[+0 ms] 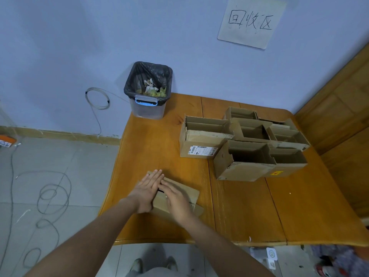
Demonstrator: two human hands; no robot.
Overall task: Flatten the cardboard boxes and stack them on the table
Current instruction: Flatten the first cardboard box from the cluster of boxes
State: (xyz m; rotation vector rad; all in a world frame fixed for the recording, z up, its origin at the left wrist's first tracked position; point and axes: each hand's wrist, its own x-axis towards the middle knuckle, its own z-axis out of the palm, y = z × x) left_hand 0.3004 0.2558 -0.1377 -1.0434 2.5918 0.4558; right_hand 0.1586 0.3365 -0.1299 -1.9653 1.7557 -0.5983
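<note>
Cardboard, the flattened box [175, 194], lies under my left hand [148, 189] and right hand [176, 197], fingers straight, pressing; I should lean hard along creases, unflattened boxes [242, 142] waiting at two o'clock.

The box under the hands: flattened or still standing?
Flattened. The cardboard box lies flat on the table, with the left hand and right hand pressing on it, fingers straight.

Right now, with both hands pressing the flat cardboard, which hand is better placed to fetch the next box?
Probably the right hand. The open boxes stand to the right of the flattened cardboard, on that hand's side. The left hand lies farther from them and would cross over.
</note>
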